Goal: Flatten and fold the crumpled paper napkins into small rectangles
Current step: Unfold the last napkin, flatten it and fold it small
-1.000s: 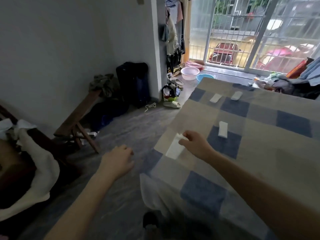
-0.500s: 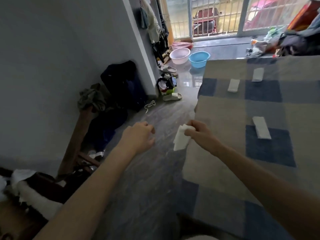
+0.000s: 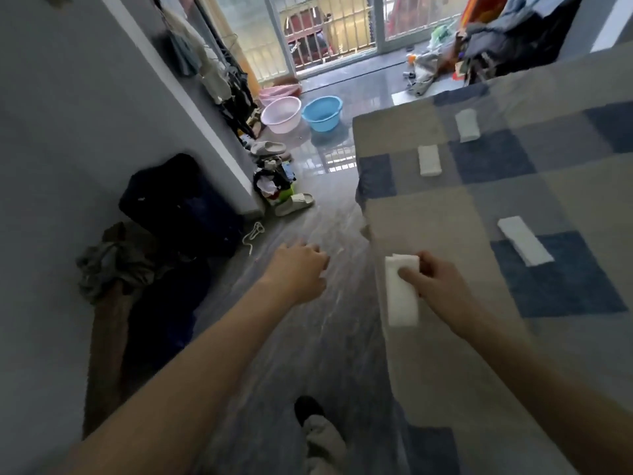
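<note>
My right hand (image 3: 433, 284) pinches a white folded napkin (image 3: 401, 296) by its upper end, over the left edge of the checked blue and beige bedcover (image 3: 445, 228). The napkin hangs down as a narrow rectangle. My left hand (image 3: 298, 269) hovers over the floor to the left of the bed, its fingers loosely curled and holding nothing. Three folded napkins lie on the cover: one (image 3: 524, 245) to the right of my right hand, another (image 3: 429, 160) farther back, and a third (image 3: 467, 125) near the far end.
Left of the bed runs a grey floor strip with a dark bag (image 3: 178, 207), a wooden bench (image 3: 109, 323) with clothes, slippers (image 3: 294, 202), and pink (image 3: 281, 114) and blue (image 3: 322, 113) basins. My foot (image 3: 318, 430) shows below. Clutter lies by the barred door.
The view has swung along the bed. My right hand carried the napkin from beside the bed back over its left edge; the left hand stayed out over the floor.
</note>
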`<state>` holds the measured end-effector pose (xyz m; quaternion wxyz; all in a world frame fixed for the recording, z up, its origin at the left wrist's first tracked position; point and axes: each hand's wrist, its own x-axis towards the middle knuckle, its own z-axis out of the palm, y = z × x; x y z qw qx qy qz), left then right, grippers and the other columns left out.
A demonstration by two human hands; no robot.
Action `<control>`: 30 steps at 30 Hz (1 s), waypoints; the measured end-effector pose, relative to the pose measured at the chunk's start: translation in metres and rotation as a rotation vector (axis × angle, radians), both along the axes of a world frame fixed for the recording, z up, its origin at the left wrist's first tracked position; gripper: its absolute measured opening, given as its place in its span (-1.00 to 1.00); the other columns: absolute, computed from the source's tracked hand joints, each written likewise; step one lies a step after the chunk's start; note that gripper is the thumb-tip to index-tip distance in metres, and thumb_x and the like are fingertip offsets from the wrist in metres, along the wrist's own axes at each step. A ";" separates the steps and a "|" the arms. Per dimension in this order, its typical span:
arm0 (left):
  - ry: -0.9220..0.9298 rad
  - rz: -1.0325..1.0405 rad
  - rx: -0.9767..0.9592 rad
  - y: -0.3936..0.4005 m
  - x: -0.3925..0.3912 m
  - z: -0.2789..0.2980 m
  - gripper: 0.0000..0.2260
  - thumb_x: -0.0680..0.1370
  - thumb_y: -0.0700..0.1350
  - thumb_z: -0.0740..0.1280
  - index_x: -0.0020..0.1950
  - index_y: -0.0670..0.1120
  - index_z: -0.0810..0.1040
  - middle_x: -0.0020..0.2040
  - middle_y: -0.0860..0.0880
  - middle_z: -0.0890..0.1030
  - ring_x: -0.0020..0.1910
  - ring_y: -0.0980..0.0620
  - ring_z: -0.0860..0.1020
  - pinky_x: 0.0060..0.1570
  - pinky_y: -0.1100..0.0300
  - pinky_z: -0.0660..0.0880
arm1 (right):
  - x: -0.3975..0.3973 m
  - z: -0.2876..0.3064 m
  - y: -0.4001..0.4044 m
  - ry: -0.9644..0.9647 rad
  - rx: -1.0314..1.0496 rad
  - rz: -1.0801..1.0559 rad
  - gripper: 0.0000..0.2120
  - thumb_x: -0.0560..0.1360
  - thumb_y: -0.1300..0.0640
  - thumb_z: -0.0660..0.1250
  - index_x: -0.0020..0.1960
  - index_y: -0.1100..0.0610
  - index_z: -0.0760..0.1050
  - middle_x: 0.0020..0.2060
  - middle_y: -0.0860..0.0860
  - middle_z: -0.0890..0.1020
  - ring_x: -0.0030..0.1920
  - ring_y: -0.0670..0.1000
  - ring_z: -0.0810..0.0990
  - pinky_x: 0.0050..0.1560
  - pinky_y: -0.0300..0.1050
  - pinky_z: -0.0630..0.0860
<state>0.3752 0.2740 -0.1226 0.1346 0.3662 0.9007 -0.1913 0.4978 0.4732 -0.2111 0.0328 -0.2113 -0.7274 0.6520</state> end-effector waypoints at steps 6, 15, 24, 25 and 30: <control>0.106 -0.348 0.090 0.022 -0.099 0.014 -0.73 0.57 0.04 0.21 0.25 0.03 0.48 0.18 -0.02 0.52 0.20 -0.06 0.46 0.14 -0.03 0.39 | -0.047 -0.014 -0.038 -0.131 0.089 -0.300 -0.86 0.43 0.10 0.45 -0.11 0.06 0.48 -0.16 0.01 0.66 -0.14 0.04 0.64 -0.13 0.05 0.58; 0.025 -0.493 0.215 0.015 -0.202 0.036 -0.74 0.58 0.13 0.19 0.23 0.12 0.47 0.18 0.08 0.54 0.18 0.04 0.45 0.11 0.07 0.39 | -0.085 0.026 -0.041 -0.214 0.170 -0.549 -0.86 0.47 0.01 0.39 -0.16 0.04 0.49 -0.17 0.01 0.62 -0.14 0.03 0.61 -0.13 0.00 0.55; -0.233 -0.643 0.217 0.092 -0.198 0.010 -0.85 0.57 0.05 0.19 0.01 0.05 0.50 0.11 0.06 0.55 0.12 0.02 0.48 0.00 0.10 0.38 | -0.043 0.024 0.006 -0.361 0.215 -0.861 -0.80 0.60 0.09 0.17 0.04 0.20 0.48 -0.08 0.11 0.59 -0.11 0.07 0.56 -0.13 0.01 0.51; -0.251 -0.660 0.206 0.099 -0.196 0.006 -0.83 0.57 0.07 0.20 0.07 0.06 0.51 0.13 0.06 0.54 0.13 0.02 0.47 0.06 0.08 0.39 | -0.040 0.021 0.015 -0.394 0.233 -0.876 -0.78 0.61 0.10 0.14 0.04 0.23 0.47 -0.08 0.14 0.58 -0.13 0.08 0.54 -0.15 -0.03 0.46; -0.222 -0.704 0.135 0.132 -0.221 -0.011 -0.81 0.55 0.05 0.16 0.01 0.04 0.53 0.03 0.06 0.56 0.08 -0.01 0.50 0.05 0.05 0.45 | -0.044 0.003 0.058 -0.508 0.317 -0.841 -0.78 0.62 0.16 0.10 -0.17 0.17 0.36 -0.33 0.07 0.45 -0.36 -0.02 0.37 -0.36 -0.18 0.24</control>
